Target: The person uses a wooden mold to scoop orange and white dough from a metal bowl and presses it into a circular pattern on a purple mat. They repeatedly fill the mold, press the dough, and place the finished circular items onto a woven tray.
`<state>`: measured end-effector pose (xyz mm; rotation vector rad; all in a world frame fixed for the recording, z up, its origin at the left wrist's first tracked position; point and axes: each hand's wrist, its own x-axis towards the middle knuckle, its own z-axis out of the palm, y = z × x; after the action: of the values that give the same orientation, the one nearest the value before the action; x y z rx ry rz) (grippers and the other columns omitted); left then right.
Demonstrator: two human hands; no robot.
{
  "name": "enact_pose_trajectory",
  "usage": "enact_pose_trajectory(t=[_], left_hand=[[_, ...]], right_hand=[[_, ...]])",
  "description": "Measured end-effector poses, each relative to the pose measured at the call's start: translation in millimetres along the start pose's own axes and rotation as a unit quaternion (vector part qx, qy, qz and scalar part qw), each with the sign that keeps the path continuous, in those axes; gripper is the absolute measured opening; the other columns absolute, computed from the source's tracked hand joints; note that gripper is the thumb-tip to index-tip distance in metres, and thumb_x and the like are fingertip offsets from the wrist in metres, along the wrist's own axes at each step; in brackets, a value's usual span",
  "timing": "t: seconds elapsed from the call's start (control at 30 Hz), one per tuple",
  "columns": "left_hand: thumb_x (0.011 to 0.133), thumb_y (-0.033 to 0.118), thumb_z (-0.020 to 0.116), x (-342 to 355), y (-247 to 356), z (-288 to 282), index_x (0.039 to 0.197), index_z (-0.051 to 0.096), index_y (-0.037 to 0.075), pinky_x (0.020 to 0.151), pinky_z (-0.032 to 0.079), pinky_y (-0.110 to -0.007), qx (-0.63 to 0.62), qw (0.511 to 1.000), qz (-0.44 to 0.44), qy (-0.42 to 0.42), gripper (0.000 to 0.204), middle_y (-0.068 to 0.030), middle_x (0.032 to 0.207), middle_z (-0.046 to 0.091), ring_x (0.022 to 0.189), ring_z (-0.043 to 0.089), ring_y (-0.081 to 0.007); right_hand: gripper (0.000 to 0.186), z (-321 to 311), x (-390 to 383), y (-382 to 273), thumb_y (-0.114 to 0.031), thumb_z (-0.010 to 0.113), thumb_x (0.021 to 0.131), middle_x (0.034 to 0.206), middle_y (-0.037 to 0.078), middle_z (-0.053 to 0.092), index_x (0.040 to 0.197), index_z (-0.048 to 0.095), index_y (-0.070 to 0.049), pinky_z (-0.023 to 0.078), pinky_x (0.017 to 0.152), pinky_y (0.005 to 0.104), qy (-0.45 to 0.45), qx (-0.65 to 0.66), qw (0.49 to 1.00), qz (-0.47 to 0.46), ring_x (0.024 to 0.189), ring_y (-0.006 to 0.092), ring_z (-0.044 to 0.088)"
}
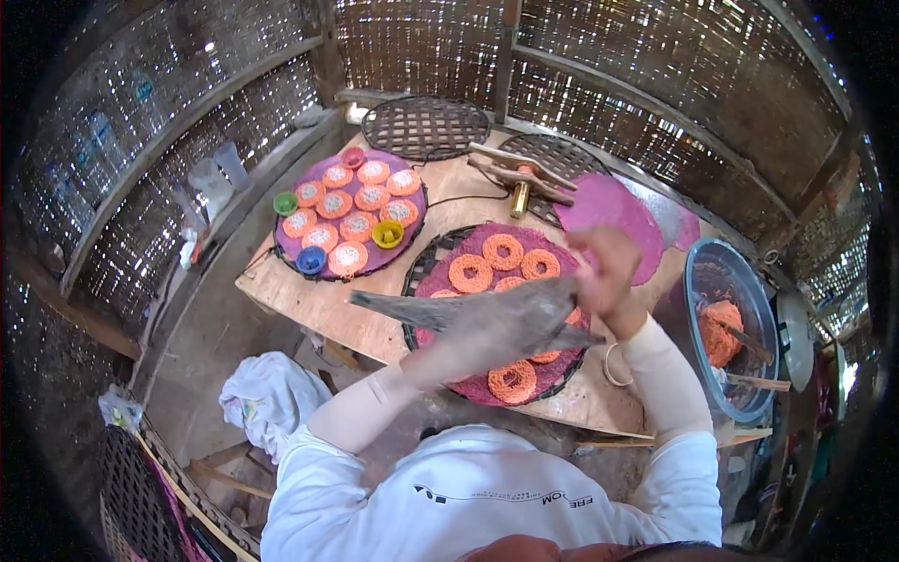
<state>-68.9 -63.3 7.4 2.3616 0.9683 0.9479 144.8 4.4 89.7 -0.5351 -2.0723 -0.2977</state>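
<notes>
My left hand [482, 328], smeared by motion, grips a grey wooden tool [384, 307] with long tapering arms, held above the near round tray. Close to the tool's upper right end is my right hand [613, 272]; its fingers are bent but too blurred to show what they hold. Beneath lies a dark pink cloth [435, 281] on the woven tray [419, 259]. Several orange dough rings [512, 382] rest on it, partly hidden by my hands and the tool.
On the wooden table [309, 304], a second tray [277, 229] holds orange-and-white rounds and small coloured cups [387, 234]. A press with a brass cylinder [520, 199] lies near woven racks [426, 126]. At right, a tub [691, 281] contains orange dough [721, 332]. White cloth [272, 398] hangs lower left.
</notes>
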Motion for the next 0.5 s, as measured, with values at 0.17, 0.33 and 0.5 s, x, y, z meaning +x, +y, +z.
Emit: enact_pose_trajectory(t=[0.17,0.33,0.5], left_hand=[[0.068,0.021,0.060,37.3,23.7,-23.6,0.086,0.052,0.010,0.058,0.036,-0.034,0.231,0.961,0.115,0.104,0.022,-0.0043,0.064,0.052,0.057,0.053,-0.0208],[0.064,0.023,0.063,36.7,34.0,-47.8,0.086,0.056,0.012,0.052,0.037,-0.035,0.228,0.958,0.155,0.074,0.025,-0.0042,0.056,0.054,0.050,0.055,-0.0209],[0.065,0.019,0.065,55.8,67.5,-48.1,0.085,0.061,0.007,0.061,0.044,-0.036,-0.043,0.974,0.111,-0.191,0.024,-0.0109,0.076,0.061,0.071,0.060,-0.0271]], right_hand=[[0.035,24.8,13.3,2.6,-0.028,0.059,0.080,0.080,0.005,0.055,0.098,0.050,0.000,0.043,0.057,0.0281,0.038,0.372,0.771,0.516,0.066,0.0131,0.051],[0.033,-6.8,29.4,-47.7,-0.023,0.055,0.080,0.072,0.007,0.050,0.097,0.041,0.002,0.038,0.050,0.0289,-0.088,0.293,0.840,0.449,0.062,0.0144,0.049],[0.029,-63.6,33.6,-84.1,-0.016,0.054,0.077,0.068,0.011,0.046,0.094,0.038,0.000,0.036,0.049,0.0322,-0.162,0.211,0.912,0.313,0.060,0.0187,0.049]])
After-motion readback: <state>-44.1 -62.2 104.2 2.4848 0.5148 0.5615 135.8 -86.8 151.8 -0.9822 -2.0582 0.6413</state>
